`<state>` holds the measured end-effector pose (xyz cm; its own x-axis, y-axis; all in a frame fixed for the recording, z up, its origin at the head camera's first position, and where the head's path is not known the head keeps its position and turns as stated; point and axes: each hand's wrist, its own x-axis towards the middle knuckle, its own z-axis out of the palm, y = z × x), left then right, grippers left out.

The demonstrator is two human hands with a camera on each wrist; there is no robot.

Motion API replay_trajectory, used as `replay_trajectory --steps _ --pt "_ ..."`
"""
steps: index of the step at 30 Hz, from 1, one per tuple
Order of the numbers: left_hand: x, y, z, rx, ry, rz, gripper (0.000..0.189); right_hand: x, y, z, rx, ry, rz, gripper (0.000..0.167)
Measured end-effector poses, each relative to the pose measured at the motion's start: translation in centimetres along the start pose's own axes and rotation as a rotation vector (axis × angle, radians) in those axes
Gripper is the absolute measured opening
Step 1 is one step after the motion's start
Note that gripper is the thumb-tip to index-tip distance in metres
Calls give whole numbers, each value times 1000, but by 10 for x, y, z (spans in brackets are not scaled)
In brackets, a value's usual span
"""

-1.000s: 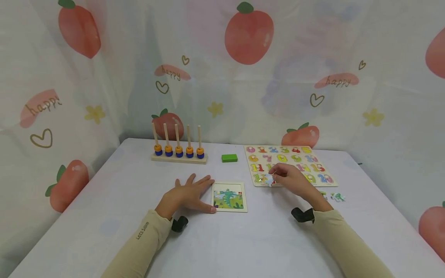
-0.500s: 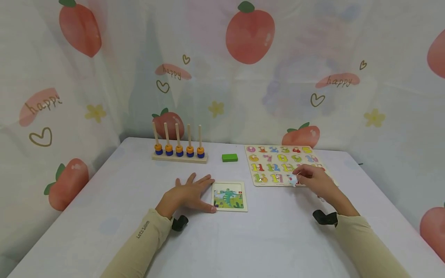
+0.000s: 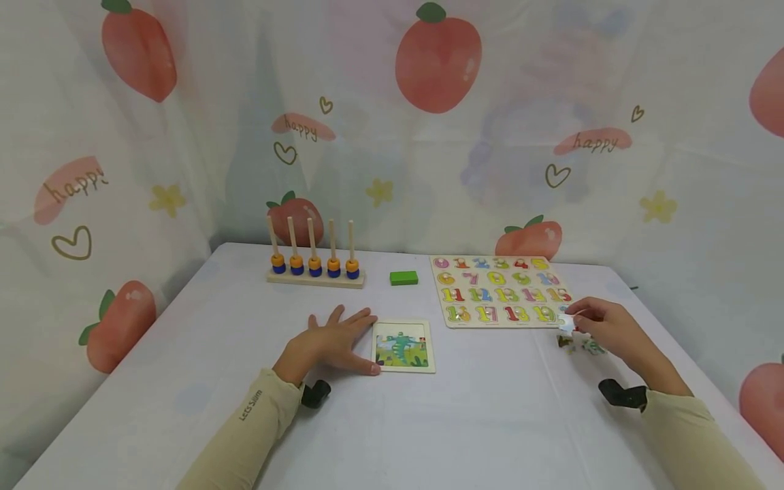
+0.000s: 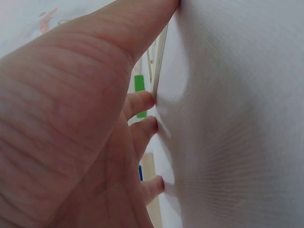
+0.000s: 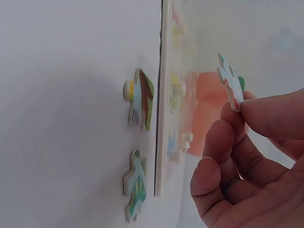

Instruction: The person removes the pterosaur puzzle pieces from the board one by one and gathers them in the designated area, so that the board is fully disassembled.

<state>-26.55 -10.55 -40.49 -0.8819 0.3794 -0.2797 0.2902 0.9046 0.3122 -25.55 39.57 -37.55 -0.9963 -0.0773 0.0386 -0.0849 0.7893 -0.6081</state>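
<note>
My left hand [image 3: 329,347] lies spread on the table, thumb and index finger at the left edge of a small framed jigsaw puzzle [image 3: 401,347] with a green dinosaur picture. In the left wrist view, the fingers [image 4: 137,130] are straight, their tips down on the cloth. My right hand [image 3: 609,330] pinches a light-blue jigsaw piece [image 5: 230,81] between thumb and index finger, raised above the table near the number board's right corner. Below it lie loose jigsaw pieces, one brown and green [image 5: 142,99], another with green stripes [image 5: 136,187].
A wooden number board [image 3: 490,322] with colourful numerals lies at the back right. A green block [image 3: 404,278] rests at the back middle. Left of it stands a pegged bead counter [image 3: 315,280] with orange and blue beads. A fruit-print curtain [image 3: 380,156] hangs behind the table.
My right hand has moved right along the number board's front edge, carrying the jigsaw piece, to above the loose pieces. The left hand and the framed puzzle have stayed put.
</note>
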Motion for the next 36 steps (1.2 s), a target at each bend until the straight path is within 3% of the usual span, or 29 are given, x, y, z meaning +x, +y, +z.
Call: replay_trajectory --steps 13,25,36 --pt "0 -4 0 6 -7 -1 108 -10 42 -30 -37 5 52 30" --pt "0 -1 -1 4 -10 -9 109 -15 66 -37 -6 6 147 32" --pt "-2 0 -2 2 -10 2 108 -13 81 -41 -16 -34 137 31"
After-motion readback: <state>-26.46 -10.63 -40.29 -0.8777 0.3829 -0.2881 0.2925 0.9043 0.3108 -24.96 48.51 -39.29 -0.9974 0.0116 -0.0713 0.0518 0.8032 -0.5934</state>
